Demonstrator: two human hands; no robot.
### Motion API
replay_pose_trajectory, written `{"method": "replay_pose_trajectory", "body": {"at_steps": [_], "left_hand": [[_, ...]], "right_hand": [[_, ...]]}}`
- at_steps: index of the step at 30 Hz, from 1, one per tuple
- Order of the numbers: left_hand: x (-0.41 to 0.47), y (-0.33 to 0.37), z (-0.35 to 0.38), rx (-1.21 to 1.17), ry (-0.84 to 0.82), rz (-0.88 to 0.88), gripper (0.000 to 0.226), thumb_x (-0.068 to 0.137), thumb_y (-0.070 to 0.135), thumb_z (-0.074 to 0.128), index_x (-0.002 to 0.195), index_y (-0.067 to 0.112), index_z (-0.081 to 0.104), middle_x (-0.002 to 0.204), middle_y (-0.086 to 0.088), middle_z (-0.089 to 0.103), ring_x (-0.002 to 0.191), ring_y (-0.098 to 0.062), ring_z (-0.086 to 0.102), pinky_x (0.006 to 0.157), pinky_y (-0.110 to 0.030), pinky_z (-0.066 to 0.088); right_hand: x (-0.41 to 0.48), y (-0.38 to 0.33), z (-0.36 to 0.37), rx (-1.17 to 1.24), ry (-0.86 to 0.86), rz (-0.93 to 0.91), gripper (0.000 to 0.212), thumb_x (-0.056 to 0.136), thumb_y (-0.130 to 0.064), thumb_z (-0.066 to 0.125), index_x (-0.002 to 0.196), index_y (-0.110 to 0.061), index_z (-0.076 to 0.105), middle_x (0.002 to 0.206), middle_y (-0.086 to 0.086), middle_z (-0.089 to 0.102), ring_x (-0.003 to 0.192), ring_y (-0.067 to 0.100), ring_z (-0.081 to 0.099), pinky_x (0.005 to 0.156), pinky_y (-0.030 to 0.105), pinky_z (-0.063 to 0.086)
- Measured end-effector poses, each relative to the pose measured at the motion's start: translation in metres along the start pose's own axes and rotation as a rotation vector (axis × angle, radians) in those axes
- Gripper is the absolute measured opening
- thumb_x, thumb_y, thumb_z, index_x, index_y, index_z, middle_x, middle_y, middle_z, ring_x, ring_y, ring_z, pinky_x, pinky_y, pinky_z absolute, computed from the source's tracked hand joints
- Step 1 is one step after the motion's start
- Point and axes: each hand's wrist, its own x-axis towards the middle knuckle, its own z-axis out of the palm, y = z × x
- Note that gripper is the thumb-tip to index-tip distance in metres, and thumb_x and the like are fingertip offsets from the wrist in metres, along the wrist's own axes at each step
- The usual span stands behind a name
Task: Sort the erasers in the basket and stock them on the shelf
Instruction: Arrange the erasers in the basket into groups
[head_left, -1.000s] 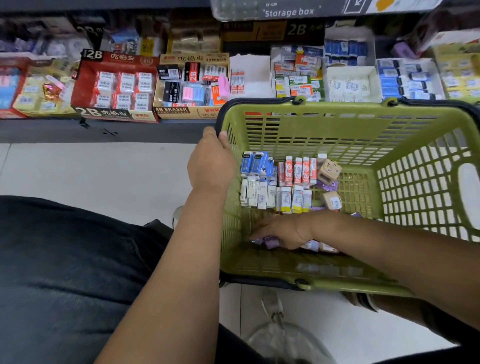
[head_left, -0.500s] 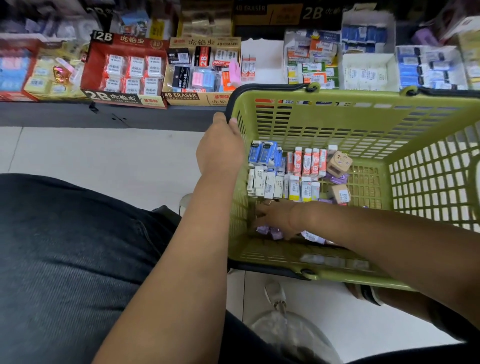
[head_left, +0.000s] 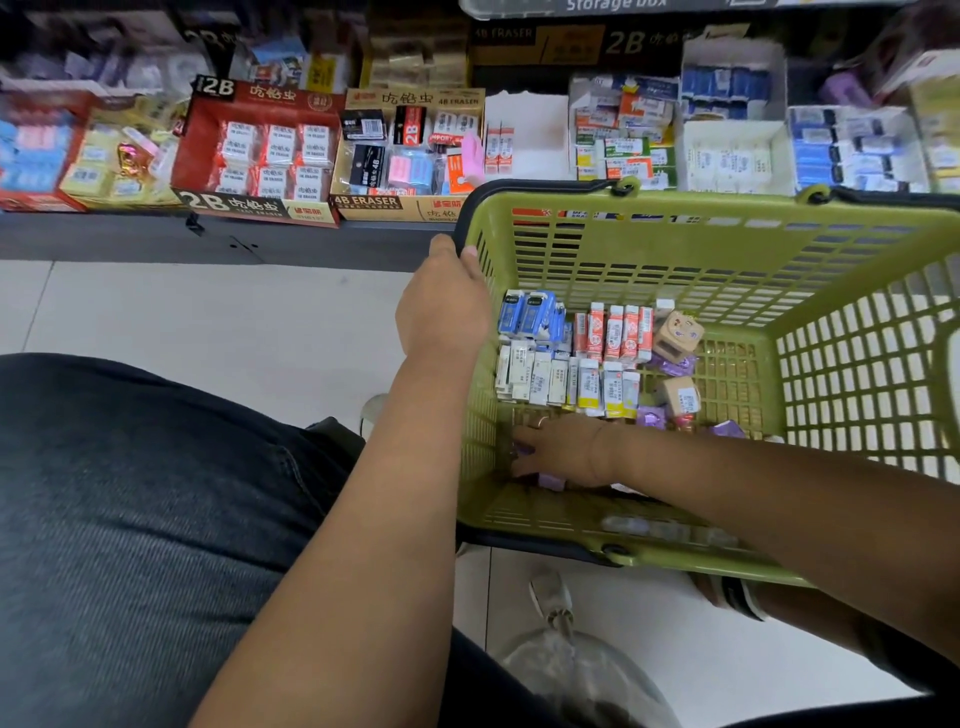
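A green basket (head_left: 727, 208) sits tilted on the floor in front of the low shelf (head_left: 104, 236). Inside it lie rows of blue erasers (head_left: 530, 312), orange-white erasers (head_left: 613, 332), white erasers (head_left: 535, 379) and yellow-banded erasers (head_left: 608, 387), with brown cube erasers (head_left: 675, 335) beside them. My left hand (head_left: 444, 306) grips the basket's left rim. My right hand (head_left: 561, 447) is low in the near left corner, its fingers stretched left and resting on purple-wrapped erasers (head_left: 551, 481), which it partly hides.
Display boxes of erasers fill the shelf: a red 2B box (head_left: 260, 156), a 4B eraser box (head_left: 410, 156), and white boxes (head_left: 732, 156) of blue and white erasers to the right. My dark trouser leg (head_left: 130, 519) fills the lower left. Pale tiled floor (head_left: 208, 322) lies between.
My right hand has slid left along the basket floor toward the near left corner, and the purple erasers moved with it. My left hand stays on the rim.
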Motion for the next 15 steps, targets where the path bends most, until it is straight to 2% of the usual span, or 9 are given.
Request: {"method": "replay_pose_trajectory", "body": {"at_steps": [2, 3, 6, 9, 10, 12, 13, 15], "left_hand": [[-0.001, 0.0, -0.001, -0.004, 0.0, 0.005, 0.031, 0.104, 0.033, 0.029, 0.112, 0.009, 0.048, 0.078, 0.004, 0.047, 0.073, -0.021, 0.047, 0.06, -0.031, 0.031], [-0.001, 0.001, -0.001, -0.005, 0.0, 0.004, 0.032, 0.104, 0.033, 0.029, 0.113, 0.009, 0.048, 0.079, 0.004, 0.047, 0.073, -0.021, 0.047, 0.061, -0.031, 0.031], [-0.001, 0.001, 0.0, -0.001, 0.003, 0.0, 0.032, 0.104, 0.032, 0.029, 0.112, 0.009, 0.048, 0.077, 0.003, 0.047, 0.073, -0.022, 0.046, 0.061, -0.032, 0.03], [-0.001, -0.001, 0.001, -0.014, 0.008, 0.005, 0.029, 0.103, 0.032, 0.029, 0.106, 0.009, 0.047, 0.069, 0.005, 0.042, 0.072, -0.023, 0.044, 0.06, -0.032, 0.028], [0.0, -0.001, 0.001, -0.016, 0.011, 0.007, 0.029, 0.103, 0.031, 0.029, 0.105, 0.008, 0.047, 0.07, 0.004, 0.042, 0.072, -0.024, 0.043, 0.061, -0.032, 0.028], [0.0, -0.001, 0.001, -0.012, 0.018, 0.011, 0.03, 0.103, 0.031, 0.029, 0.105, 0.008, 0.047, 0.076, 0.0, 0.046, 0.074, -0.026, 0.043, 0.063, -0.034, 0.029], [0.0, -0.001, 0.001, -0.006, 0.021, 0.013, 0.03, 0.103, 0.031, 0.029, 0.105, 0.007, 0.047, 0.079, -0.002, 0.047, 0.075, -0.026, 0.043, 0.064, -0.034, 0.03], [0.0, -0.001, 0.0, 0.008, 0.027, 0.016, 0.029, 0.103, 0.031, 0.029, 0.103, 0.008, 0.046, 0.082, -0.004, 0.047, 0.075, -0.026, 0.042, 0.065, -0.035, 0.029]], "right_hand": [[-0.01, 0.001, -0.002, 0.108, 0.129, 0.027, 0.037, 0.086, -0.021, 0.056, 0.12, -0.032, 0.05, 0.131, 0.002, 0.035, 0.103, 0.029, 0.053, 0.07, 0.033, 0.047], [-0.017, 0.002, -0.001, 0.171, 0.196, 0.05, 0.035, 0.085, -0.022, 0.058, 0.117, -0.033, 0.052, 0.129, 0.0, 0.037, 0.102, 0.027, 0.054, 0.071, 0.033, 0.048], [-0.041, 0.005, -0.004, 0.47, 0.276, 0.119, 0.046, 0.08, -0.023, 0.067, 0.123, -0.031, 0.053, 0.13, 0.0, 0.039, 0.108, 0.02, 0.051, 0.084, 0.029, 0.047], [-0.078, 0.03, -0.011, 0.898, 0.396, 0.239, 0.045, 0.075, -0.016, 0.076, 0.113, -0.03, 0.057, 0.117, 0.001, 0.046, 0.1, 0.015, 0.053, 0.088, 0.024, 0.048], [-0.093, 0.045, -0.012, 1.042, 0.472, 0.313, 0.044, 0.075, -0.012, 0.077, 0.109, -0.03, 0.057, 0.113, 0.003, 0.049, 0.095, 0.016, 0.056, 0.085, 0.025, 0.051], [-0.128, 0.077, -0.009, 1.322, 0.647, 0.482, 0.041, 0.075, -0.004, 0.076, 0.101, -0.03, 0.057, 0.109, 0.007, 0.056, 0.082, 0.015, 0.064, 0.065, 0.028, 0.057], [-0.145, 0.092, -0.004, 1.44, 0.741, 0.567, 0.04, 0.076, 0.0, 0.074, 0.097, -0.028, 0.057, 0.107, 0.008, 0.057, 0.074, 0.011, 0.066, 0.055, 0.026, 0.056], [-0.171, 0.115, 0.016, 1.597, 0.865, 0.73, 0.037, 0.077, 0.004, 0.071, 0.094, -0.025, 0.055, 0.107, 0.009, 0.057, 0.07, 0.011, 0.066, 0.046, 0.025, 0.053]]}}
